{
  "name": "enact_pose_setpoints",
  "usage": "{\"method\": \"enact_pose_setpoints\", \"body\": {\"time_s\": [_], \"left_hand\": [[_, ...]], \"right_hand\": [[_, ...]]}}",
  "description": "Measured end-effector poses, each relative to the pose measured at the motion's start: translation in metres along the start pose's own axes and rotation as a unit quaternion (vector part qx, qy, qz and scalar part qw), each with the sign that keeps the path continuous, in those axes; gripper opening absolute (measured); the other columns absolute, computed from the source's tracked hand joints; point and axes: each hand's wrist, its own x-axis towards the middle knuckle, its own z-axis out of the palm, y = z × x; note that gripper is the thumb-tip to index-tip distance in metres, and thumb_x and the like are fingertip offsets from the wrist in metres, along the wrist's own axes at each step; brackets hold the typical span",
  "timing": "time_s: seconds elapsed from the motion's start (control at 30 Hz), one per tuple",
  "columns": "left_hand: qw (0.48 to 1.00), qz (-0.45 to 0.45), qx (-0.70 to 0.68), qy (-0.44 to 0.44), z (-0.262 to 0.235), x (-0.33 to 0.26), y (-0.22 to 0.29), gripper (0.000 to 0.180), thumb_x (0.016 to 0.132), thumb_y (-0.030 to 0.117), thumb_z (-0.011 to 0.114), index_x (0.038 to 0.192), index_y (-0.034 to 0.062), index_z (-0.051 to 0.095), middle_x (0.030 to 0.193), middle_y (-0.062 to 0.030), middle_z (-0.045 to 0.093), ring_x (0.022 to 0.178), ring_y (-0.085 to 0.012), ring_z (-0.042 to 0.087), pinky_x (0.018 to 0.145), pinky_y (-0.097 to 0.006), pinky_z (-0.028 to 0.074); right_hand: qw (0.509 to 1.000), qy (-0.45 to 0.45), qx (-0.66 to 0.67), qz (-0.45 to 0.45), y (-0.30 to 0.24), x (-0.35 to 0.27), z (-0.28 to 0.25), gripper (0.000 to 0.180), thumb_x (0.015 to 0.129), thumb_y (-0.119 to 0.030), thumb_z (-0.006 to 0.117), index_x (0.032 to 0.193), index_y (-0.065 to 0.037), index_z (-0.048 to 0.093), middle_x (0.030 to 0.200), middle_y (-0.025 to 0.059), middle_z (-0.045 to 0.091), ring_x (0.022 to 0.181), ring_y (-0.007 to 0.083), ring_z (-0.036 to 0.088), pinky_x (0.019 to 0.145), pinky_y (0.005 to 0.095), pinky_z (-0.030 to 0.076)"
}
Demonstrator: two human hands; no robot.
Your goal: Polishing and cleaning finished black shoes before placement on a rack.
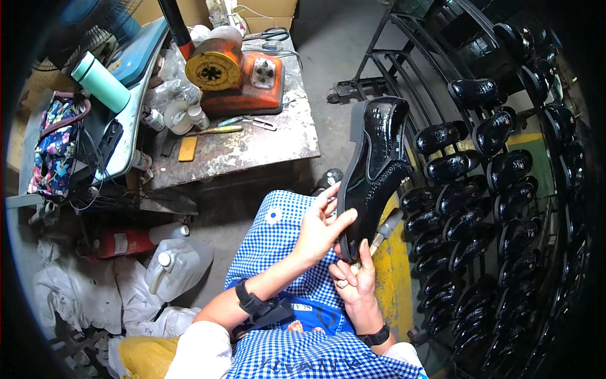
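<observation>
A glossy black shoe (374,170) is held up in front of me, heel at the top and toe pointing down toward my lap. My left hand (320,228) grips it by the sole edge near the toe, thumb against the side. Just below the toe, my right hand (355,278) has its fingers wrapped round the pale handle of a brush-like tool (389,225). The tool's grey head points up beside the shoe's upper. My right fingertips are close to the toe; whether they touch it I cannot tell.
At right, black metal racks (416,57) carry many glossy black shoes (476,91). A worn workbench (290,136) ahead bears an orange-red machine (243,79), scissors (274,33) and small bottles. A mint-green flask (101,82) stands at left. Lower left are a white jug (180,268) and a red container (129,241).
</observation>
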Motion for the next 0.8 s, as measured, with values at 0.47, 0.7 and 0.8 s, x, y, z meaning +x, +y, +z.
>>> {"method": "enact_pose_setpoints", "body": {"time_s": [0.47, 0.7, 0.8], "left_hand": [[1.0, 0.008, -0.006, 0.013, -0.004, 0.0, -0.001, 0.054, 0.082, 0.001, 0.058, 0.129, -0.0035, 0.034, 0.117, -0.0138, 0.053, 0.101, -0.014, 0.054, 0.086, -0.024, 0.044], [0.999, -0.038, -0.018, 0.001, -0.011, 0.004, -0.003, 0.057, 0.083, 0.001, 0.055, 0.133, -0.0005, 0.029, 0.123, -0.0135, 0.048, 0.106, -0.0134, 0.05, 0.089, -0.024, 0.042], [0.98, -0.06, -0.048, -0.186, -0.011, -0.006, 0.012, 0.082, 0.08, -0.006, 0.053, 0.14, 0.0078, 0.0, 0.145, -0.01, 0.012, 0.13, -0.0175, 0.023, 0.103, -0.03, 0.026]], "right_hand": [[1.0, 0.015, -0.009, 0.0, 0.004, 0.0, -0.001, 0.044, 0.091, -0.038, 0.043, 0.093, 0.003, 0.058, 0.089, 0.0175, 0.064, 0.031, 0.0054, 0.032, 0.044, 0.0206, 0.032], [0.998, 0.045, -0.043, -0.007, 0.001, 0.002, -0.002, 0.043, 0.09, -0.038, 0.044, 0.093, 0.002, 0.059, 0.088, 0.017, 0.065, 0.031, 0.005, 0.031, 0.044, 0.0201, 0.031], [1.0, 0.027, 0.01, 0.002, -0.001, -0.001, -0.005, 0.041, 0.089, -0.039, 0.045, 0.095, -0.001, 0.059, 0.086, 0.0146, 0.065, 0.031, 0.0048, 0.032, 0.043, 0.0197, 0.03]]}}
